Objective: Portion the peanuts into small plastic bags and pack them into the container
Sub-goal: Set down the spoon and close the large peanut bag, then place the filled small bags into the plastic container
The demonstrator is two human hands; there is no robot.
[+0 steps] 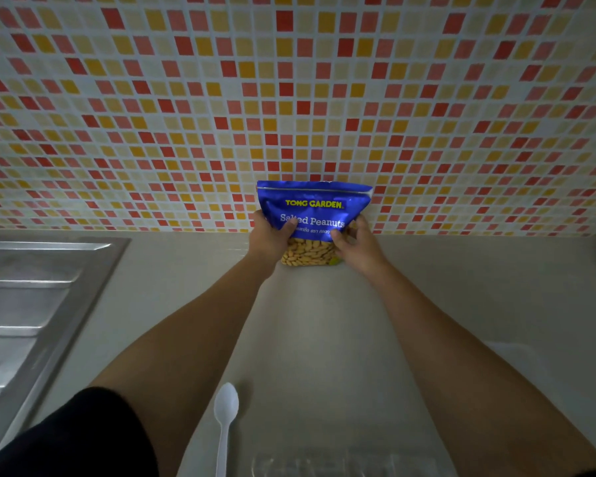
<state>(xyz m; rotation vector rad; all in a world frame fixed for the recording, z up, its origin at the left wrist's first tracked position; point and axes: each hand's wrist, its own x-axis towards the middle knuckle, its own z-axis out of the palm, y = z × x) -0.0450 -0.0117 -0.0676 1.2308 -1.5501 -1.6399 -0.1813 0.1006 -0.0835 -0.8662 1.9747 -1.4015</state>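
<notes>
Nearest the viewer, a stack of small clear plastic bags (327, 463) lies flat at the front edge of the pale grey-beige surface (479, 297), with a white plastic spoon (225, 418) just beside it on the left, bowl pointing away; both sit within easy reach, presumably staged for scooping and filling. A ribbed stainless-steel sink drainboard (31, 304) occupies the left side. Both bare forearms extend forward across the open middle of the surface. At the far edge, the blue foil pouch of salted peanuts with a clear lower window (312, 218) stands upright against the red, orange and cream mosaic-tiled wall (289, 98). The left hand (269, 237) and right hand (356, 244) each close around one lower side of the pouch, thumbs across its front, a two-sided grip suited to keeping the heavy, floppy pack upright while lifting. No container is identifiable; portioning appears not yet begun.
</notes>
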